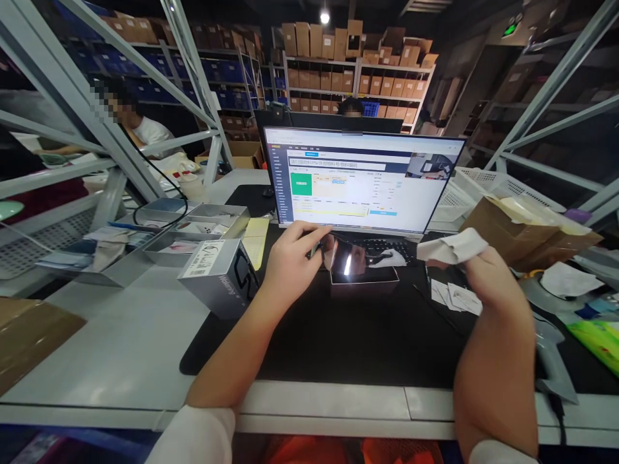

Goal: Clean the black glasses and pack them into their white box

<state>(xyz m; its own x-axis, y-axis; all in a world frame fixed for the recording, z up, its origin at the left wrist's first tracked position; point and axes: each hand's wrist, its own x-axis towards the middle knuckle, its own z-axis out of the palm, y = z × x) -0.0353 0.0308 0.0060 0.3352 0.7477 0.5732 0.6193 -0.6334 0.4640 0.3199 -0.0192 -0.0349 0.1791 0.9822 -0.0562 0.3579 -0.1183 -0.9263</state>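
My left hand (300, 258) is closed with thumb and fingers on the left side of a flat device with a glossy dark screen (355, 261). Light and a white shape are mirrored in its surface; whether it is a phone or a tablet I cannot tell. To the right, apart from the device, my right hand (491, 274) grips a folded white cloth (453, 247); its fingertips are partly hidden behind the cloth. A grey box (220, 277) with a white label stands beside my left forearm. Small white paper pieces (455, 296) lie on the black mat below my right hand.
A lit monitor (358, 183) stands behind a keyboard (394, 246). Grey trays (193, 229) and a yellow paper pad (256, 240) are at left. Brown cardboard boxes (512, 232) and a handheld scanner (551, 354) sit at right. Metal struts frame the desk; other people sit beyond.
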